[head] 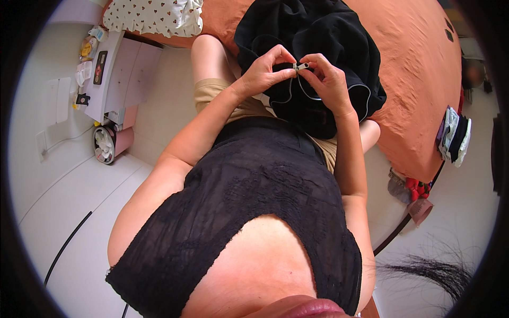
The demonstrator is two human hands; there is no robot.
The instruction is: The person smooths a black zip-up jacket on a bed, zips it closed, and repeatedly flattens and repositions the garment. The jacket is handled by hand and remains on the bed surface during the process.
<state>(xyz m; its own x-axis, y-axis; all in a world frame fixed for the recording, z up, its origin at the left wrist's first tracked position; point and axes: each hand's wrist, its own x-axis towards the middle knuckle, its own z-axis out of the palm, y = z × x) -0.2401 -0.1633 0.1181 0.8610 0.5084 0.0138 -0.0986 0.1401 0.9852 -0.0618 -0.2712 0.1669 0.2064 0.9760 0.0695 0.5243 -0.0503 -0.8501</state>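
A black fabric garment (pixel 338 35) lies bunched over my lap and the edge of the bed. Thumb and forefinger of my left hand (pixel 264 69) pinch one end of its metal zipper (pixel 290 89). Opposite, my right hand (pixel 328 81) grips the silver zipper slider (pixel 302 66) between thumb and fingers, its pull tab pointing right. The two hands almost meet at the slider. Below them the zipper tapes hang in loose curves. Whether the zipper's two sides are joined inside the slider cannot be made out.
An orange-covered bed (pixel 413 79) lies ahead, with a patterned white pillow (pixel 155 18) on it. At left stand a white cabinet (pixel 131 71) holding small items and a pink waste bin (pixel 123 139). Folded clothes (pixel 453 135) sit at the bed's right corner.
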